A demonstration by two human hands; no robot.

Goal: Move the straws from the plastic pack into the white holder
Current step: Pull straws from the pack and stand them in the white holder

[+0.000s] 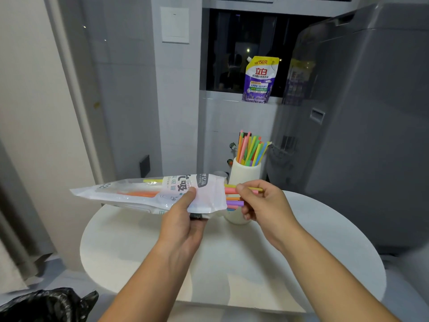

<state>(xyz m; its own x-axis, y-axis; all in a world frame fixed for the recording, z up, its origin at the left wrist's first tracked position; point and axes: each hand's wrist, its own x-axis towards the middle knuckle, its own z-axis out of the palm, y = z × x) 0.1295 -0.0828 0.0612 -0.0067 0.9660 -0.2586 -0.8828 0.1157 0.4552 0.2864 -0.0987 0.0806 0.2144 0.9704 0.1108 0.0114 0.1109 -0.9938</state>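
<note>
My left hand (185, 219) grips the white plastic straw pack (144, 194), held level above the round table with its open end pointing right. Several coloured straw ends (234, 198) stick out of that opening. My right hand (262, 203) pinches a yellow straw (254, 188) that is partly drawn out of the pack. Behind the hands stands the white holder (246, 173) on the table's far side, with several coloured straws (250, 147) upright in it. The holder's base is partly hidden by my right hand and the pack.
The round white table (232, 256) fills the middle. A grey appliance (362, 126) stands at the right. A purple detergent pouch (258, 80) sits on the window ledge. A black bag (46, 305) lies at the lower left.
</note>
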